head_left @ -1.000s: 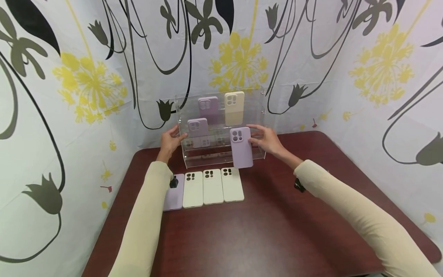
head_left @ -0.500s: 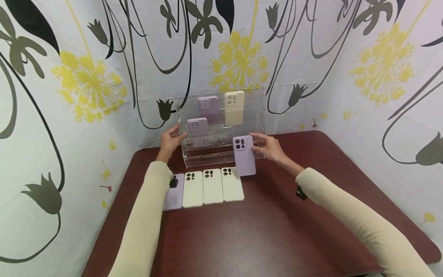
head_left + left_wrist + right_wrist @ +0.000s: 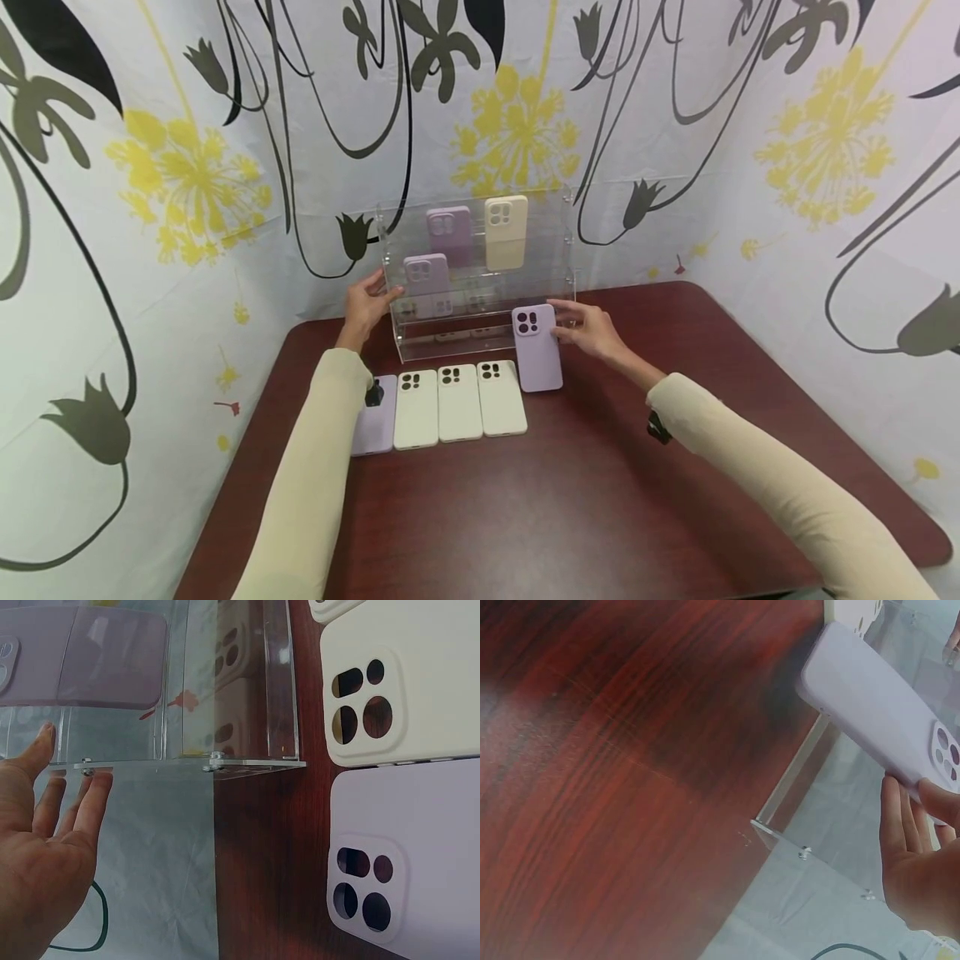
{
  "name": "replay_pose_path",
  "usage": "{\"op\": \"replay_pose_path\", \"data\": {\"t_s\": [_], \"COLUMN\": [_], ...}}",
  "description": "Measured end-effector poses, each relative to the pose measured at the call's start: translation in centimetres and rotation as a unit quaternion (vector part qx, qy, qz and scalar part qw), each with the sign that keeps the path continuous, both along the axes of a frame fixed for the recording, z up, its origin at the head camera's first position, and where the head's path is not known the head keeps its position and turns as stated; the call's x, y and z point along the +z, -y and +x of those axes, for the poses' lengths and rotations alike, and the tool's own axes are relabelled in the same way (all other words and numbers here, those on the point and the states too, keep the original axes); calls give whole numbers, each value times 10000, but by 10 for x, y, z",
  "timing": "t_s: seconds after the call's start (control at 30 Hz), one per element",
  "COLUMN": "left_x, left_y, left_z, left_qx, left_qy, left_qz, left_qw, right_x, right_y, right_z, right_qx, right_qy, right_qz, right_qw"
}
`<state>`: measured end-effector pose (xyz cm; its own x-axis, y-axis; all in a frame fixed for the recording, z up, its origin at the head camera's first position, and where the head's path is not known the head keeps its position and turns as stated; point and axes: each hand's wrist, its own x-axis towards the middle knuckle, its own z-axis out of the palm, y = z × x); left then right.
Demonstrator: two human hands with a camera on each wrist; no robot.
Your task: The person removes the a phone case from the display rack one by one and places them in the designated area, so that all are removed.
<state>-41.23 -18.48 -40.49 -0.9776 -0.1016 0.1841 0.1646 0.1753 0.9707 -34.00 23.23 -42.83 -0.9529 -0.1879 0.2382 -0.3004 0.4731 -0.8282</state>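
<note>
In the head view my right hand point(image 3: 592, 332) pinches a lilac phone case point(image 3: 537, 354) by its right edge, thumb in front and fingers behind. The case is held upright, just right of the row on the table. My left hand point(image 3: 366, 310) grips the left side of a clear acrylic display stand point(image 3: 187, 766); its thumb lies at the front, and the fingers touch the outer side. On the stand are two lilac cases, upper point(image 3: 450, 237) and lower point(image 3: 426, 275), and a cream case point(image 3: 507, 233).
Before the stand, a lilac case point(image 3: 378, 425) and three pale cases, left point(image 3: 416, 417), middle point(image 3: 460, 412) and right point(image 3: 502, 408), lie in a row on the dark red table point(image 3: 600, 500). A patterned cloth wall point(image 3: 637, 100) stands close behind.
My right hand has brought the lilac case down, slightly right and toward me, away from the stand's front. The left hand has stayed on the stand's side.
</note>
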Motion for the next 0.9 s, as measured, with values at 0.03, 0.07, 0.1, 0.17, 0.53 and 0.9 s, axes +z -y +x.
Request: {"op": "replay_pose_path", "data": {"t_s": [0.03,0.07,0.1,0.17,0.53,0.9], "left_x": [0,-1,-1,-1,0,-3], "left_y": [0,0,0,1,1,1], "left_z": [0,-1,-1,-1,-1,-4], "left_qx": [6,14,33,52,135,118], "left_qy": [-2,3,4,9,40,21], "left_qz": [-15,-35,-72,-130,-188,-140], "left_qw": [10000,10000,10000,9999,9997,9998], "right_x": [-1,-2,-3,-5,-24,-48], "right_y": [0,-1,-1,-1,2,-1], "right_z": [0,1,1,2,7,9], "right_qx": [-14,-26,-50,-75,-99,-317], "right_qy": [32,63,101,171,520,955], "right_qz": [31,64,82,134,152,110], "right_qw": [10000,10000,9999,9997,9985,9949]}}
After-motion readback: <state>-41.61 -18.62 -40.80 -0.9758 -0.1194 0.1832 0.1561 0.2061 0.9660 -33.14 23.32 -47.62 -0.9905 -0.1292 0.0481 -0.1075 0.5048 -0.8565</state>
